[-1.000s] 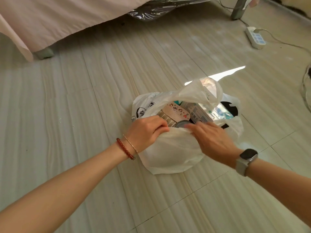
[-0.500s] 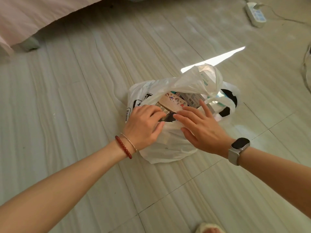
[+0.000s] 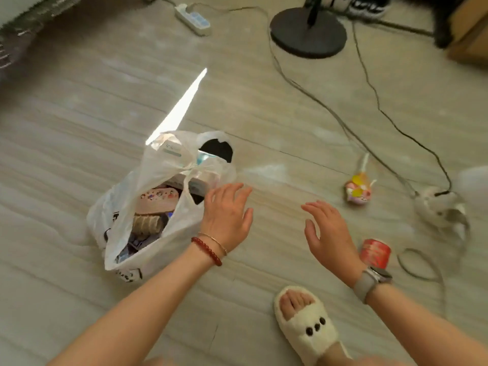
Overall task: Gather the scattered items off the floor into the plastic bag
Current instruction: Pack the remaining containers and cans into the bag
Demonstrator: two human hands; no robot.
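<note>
A white plastic bag (image 3: 124, 207) sits open on the floor at centre left, with several boxes and packets inside. My left hand (image 3: 227, 215) hovers just right of the bag's mouth, fingers straight, holding nothing. My right hand (image 3: 327, 231) is further right, fingers spread and empty, above bare floor. A pink and yellow wrapped lollipop (image 3: 357, 190) lies on the floor beyond my right hand. A small red can (image 3: 375, 253) lies just right of my right wrist.
My foot in a white fluffy slipper (image 3: 306, 326) stands at the bottom. Cables (image 3: 383, 112) run across the floor to a white object (image 3: 438, 207) at the right. A black round stand base (image 3: 307, 33) and a power strip (image 3: 192, 19) lie at the back.
Both hands have let go of the bag and moved right, off it. The view has swung right, and the lollipop, the red can and the slipper have come into sight.
</note>
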